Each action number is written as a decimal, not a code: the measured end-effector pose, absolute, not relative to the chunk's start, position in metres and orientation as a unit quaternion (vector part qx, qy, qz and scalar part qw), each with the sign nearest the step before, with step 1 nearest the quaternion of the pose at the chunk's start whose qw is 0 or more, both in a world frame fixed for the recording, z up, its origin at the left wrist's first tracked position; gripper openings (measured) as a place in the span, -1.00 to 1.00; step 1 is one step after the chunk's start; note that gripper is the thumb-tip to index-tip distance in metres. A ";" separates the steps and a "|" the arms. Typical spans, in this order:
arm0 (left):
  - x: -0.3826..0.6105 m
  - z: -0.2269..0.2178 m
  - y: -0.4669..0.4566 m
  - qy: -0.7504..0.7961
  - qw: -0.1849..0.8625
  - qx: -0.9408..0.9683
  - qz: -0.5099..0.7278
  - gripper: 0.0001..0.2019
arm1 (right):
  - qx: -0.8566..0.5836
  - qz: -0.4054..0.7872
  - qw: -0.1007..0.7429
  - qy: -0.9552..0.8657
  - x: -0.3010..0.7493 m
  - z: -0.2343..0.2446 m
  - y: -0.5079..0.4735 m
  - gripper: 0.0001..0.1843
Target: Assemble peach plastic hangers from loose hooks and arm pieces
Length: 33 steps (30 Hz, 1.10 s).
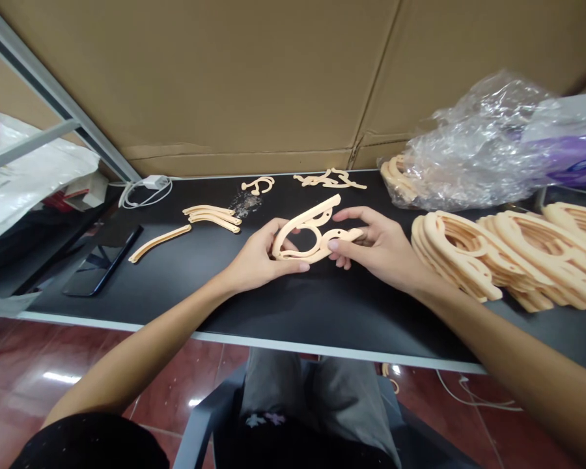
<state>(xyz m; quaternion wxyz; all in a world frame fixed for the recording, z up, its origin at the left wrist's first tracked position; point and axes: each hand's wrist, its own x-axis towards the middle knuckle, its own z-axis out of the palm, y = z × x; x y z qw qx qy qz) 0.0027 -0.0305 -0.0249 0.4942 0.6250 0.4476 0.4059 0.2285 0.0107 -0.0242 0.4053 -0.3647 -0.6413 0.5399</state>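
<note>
My left hand (264,257) and my right hand (378,246) both grip a flat peach-coloured plastic piece (297,242) above the black tabletop (293,306). It looks like a folded hanger shape with curved arms and open loops, and my fingers hide parts of it. To the left lie several curved peach strips (212,218) and a single longer strip (160,243). Two small twisted pieces (258,185) (329,179) sit at the far edge. A large stack of similar peach shapes (512,254) lies to the right of my right hand.
A clear plastic bag (469,150) holding peach pieces lies at the back right. A black phone (102,260) lies at the left, near a white charger and cable (144,189). Cardboard sheets (190,78) stand behind the table; my knees are below its front edge.
</note>
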 end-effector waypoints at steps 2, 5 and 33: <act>0.004 -0.023 -0.029 0.451 0.507 0.604 0.418 -0.56 | -0.359 0.549 0.403 -0.638 0.228 -0.024 0.010 -0.34; 0.005 -0.022 -0.028 0.446 0.502 0.588 0.452 -0.56 | -0.355 0.547 0.390 -0.650 0.228 -0.023 0.009 -0.40; 0.003 -0.011 -0.031 0.459 0.607 0.565 0.318 -0.63 | -0.259 0.164 0.382 -0.872 0.233 -0.045 0.007 -0.08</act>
